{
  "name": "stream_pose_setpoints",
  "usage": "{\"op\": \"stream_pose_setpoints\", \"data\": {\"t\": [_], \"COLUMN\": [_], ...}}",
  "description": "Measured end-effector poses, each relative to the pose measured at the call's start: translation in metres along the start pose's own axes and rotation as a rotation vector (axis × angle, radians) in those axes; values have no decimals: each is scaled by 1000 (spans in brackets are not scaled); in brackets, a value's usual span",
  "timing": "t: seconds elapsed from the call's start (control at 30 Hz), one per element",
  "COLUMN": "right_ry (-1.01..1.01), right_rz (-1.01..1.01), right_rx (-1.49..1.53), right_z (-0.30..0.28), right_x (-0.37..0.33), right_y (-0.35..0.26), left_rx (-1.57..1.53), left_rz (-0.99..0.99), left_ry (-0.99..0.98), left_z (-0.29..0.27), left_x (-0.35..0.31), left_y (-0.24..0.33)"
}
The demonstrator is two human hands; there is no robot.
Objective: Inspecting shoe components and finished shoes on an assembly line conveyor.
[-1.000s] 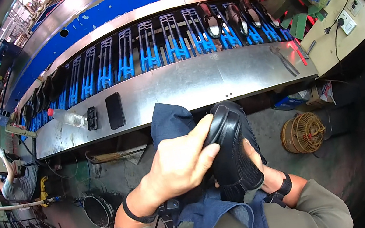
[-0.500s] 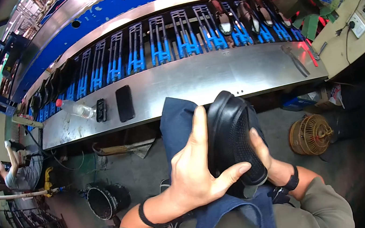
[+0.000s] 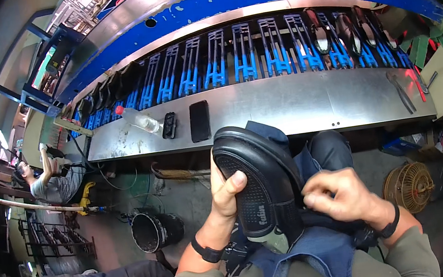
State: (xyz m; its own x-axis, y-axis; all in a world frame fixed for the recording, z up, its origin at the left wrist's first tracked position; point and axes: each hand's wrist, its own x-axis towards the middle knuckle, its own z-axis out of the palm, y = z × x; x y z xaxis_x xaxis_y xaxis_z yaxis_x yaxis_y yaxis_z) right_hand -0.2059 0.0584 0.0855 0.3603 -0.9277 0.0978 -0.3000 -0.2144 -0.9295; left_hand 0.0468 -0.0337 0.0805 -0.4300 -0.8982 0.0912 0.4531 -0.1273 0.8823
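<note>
The black shoe (image 3: pixel 259 181) has turned since a second ago: its textured sole now faces up, held over the person's lap, just short of the steel bench's (image 3: pixel 285 107) near edge. The left hand (image 3: pixel 223 187) grips its side, thumb on the sole. The right hand (image 3: pixel 341 195), fingers clenched, has moved to the heel end.
</note>
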Motion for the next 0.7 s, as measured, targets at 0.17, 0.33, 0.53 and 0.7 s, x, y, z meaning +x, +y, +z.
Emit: {"op": "stream_pose_setpoints", "data": {"t": [0.17,0.33,0.53,0.7], "right_ry": [214,220,-25,-137], "right_rz": [-322,-382,-316,-313], "right_rx": [-359,-294,-36,-13], "right_z": [-10,-9,-23,-30], "right_x": [46,40,40,49], "right_y": [-23,-20,-15,-9], "left_rx": [32,591,630,669], "left_rz": [-140,171,183,171], "left_ry": [-100,-98,-80,-45], "left_z": [25,40,52,49], "left_x": [-9,2,-7,-11], "left_y": [-20,-3,5,3]}}
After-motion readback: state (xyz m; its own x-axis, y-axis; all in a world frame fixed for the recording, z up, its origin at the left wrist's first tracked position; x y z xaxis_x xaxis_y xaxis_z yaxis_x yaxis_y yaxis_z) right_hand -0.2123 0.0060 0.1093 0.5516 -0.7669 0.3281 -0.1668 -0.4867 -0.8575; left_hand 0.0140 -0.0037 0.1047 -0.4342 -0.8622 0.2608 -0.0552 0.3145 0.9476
